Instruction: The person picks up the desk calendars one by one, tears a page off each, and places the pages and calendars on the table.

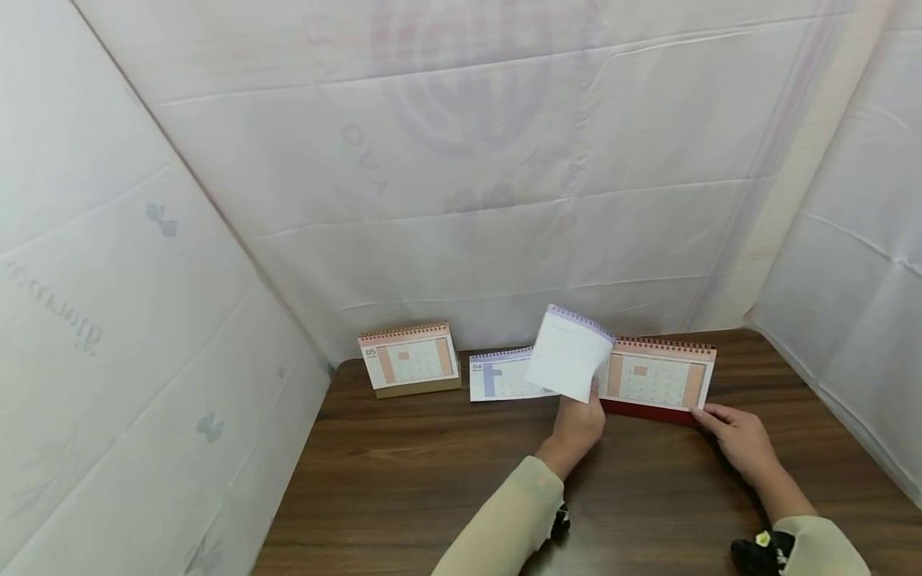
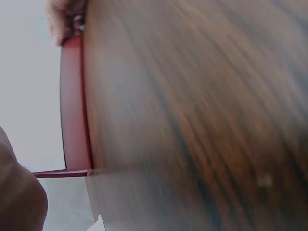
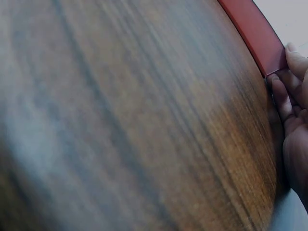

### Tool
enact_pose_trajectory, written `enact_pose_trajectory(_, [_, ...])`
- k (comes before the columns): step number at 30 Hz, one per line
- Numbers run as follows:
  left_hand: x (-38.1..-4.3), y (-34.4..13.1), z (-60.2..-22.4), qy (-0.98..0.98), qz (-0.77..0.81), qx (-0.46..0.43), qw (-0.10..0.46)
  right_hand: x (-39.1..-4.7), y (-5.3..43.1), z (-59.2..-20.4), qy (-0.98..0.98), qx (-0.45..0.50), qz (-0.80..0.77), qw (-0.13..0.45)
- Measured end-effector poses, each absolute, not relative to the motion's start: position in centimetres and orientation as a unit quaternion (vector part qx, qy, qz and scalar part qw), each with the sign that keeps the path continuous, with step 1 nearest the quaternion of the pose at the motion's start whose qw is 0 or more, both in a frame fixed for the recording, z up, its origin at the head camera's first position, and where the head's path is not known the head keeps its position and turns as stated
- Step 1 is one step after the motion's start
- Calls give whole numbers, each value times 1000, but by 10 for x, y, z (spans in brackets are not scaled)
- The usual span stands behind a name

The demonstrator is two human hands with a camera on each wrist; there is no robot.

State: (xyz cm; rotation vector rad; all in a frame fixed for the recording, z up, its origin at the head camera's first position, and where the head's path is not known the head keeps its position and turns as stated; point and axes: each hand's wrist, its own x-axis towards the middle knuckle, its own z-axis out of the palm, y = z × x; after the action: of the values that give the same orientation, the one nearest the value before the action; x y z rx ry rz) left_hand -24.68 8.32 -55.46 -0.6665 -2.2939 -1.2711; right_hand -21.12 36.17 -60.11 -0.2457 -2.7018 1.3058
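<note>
Between the thumb and fingers of my left hand (image 1: 579, 428) is a white sheet or thin pad of calendar pages (image 1: 572, 356) with a purple band along its top, tilted. It overlaps a purple calendar (image 1: 500, 380) marked 04 and the left side of a red-based desk calendar (image 1: 651, 376) with an orange-and-white page. At that calendar's lower right corner, my right hand (image 1: 742, 444) pinches the edge. The right wrist view shows the thumb in front of the red base (image 3: 257, 41) and fingers under its corner. The left hand's fingertips are largely hidden.
A desk calendar (image 1: 410, 360) marked 05, with a tan base, stands at the back left of the brown wooden table (image 1: 403, 480). White printed sheeting (image 1: 461, 264) hangs right behind the row and along both sides.
</note>
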Motion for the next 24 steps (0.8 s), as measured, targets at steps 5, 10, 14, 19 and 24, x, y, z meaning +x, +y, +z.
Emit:
enact_pose_trajectory(5, [-245,88,-555,-795,-538,-195,200,-213,363,-602,-894,-77,436,62])
enact_pose_trajectory(10, [-242,93,-557,-789,-558,-158,205,-215,363,-602,-894,-71,439,59])
enact_pose_trajectory(14, [-242,96,-557,-776,-575,-140,219,-214,363,-601,-893,-69,442,57])
enact_pose_trajectory(19, [-246,100,-550,-762,-605,-84,215,-212,366,-598,-894,-72,439,49])
enact_pose_trajectory(24, [-252,99,-545,-737,-645,-17,201,-213,364,-594,-891,-75,446,44])
